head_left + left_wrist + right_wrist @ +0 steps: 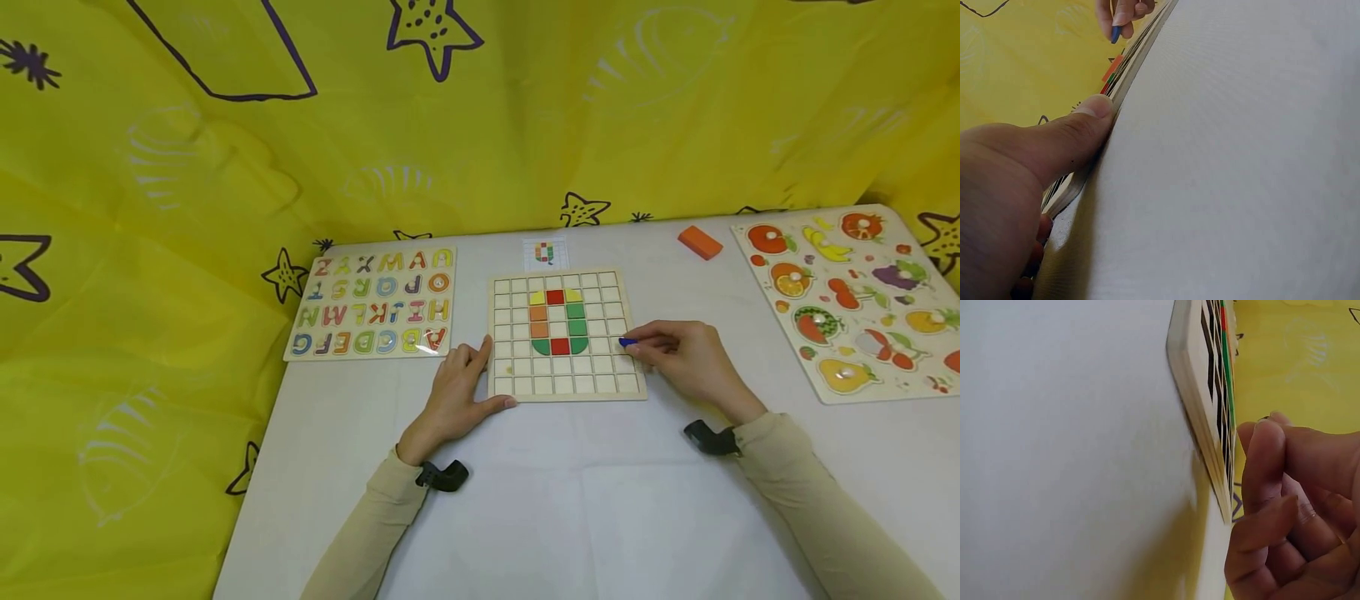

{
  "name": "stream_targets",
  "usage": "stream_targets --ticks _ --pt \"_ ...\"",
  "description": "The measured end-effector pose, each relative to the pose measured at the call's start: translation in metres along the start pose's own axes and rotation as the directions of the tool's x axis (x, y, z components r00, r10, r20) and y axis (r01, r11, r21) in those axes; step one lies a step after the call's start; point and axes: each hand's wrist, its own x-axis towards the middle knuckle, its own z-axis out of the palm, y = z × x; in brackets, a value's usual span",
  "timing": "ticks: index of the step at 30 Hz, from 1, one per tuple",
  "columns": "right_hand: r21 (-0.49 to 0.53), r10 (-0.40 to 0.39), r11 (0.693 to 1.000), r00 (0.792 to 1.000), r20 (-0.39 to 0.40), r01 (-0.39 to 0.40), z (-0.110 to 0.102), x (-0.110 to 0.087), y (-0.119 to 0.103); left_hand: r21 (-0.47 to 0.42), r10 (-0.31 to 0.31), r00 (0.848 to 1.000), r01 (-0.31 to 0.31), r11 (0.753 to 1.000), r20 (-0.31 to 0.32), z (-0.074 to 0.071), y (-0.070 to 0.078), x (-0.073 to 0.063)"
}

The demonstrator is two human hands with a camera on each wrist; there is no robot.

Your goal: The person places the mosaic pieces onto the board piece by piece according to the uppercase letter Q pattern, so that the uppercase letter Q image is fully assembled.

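A wooden grid board (522, 369) lies on the table. Red, green, orange and yellow tiles form a ring in its cells, with a green tile (575, 311) on the right side. My left hand (453, 392) holds the board's near left corner, thumb (1088, 112) along the front edge and fingers at the left side. Between thumb and fingertips my right hand (693, 362) pinches a small blue tile (627, 342) above the board's right edge. The tile (1115, 34) also shows in the left wrist view; the right wrist view mostly hides it behind the fingers.
Behind the board lies a small pattern card (557, 253). An orange block (700, 242) is at the back right. A letter puzzle (341, 304) lies to the left, a fruit puzzle (870, 367) to the right. A yellow patterned cloth (480, 133) hangs behind the table.
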Motion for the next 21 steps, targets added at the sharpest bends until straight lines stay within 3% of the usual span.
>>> stream_targets --ticks 14,21 --pt "0.001 0.019 1.000 0.999 0.039 -0.019 0.022 0.006 -0.011 -0.002 -0.018 1.000 0.018 1.000 -0.003 0.001 0.000 0.000" --pt "0.019 -0.010 1.000 0.999 0.035 0.009 0.032 0.005 -0.019 -0.001 -0.005 1.000 0.005 1.000 -0.009 0.002 -0.001 0.001"
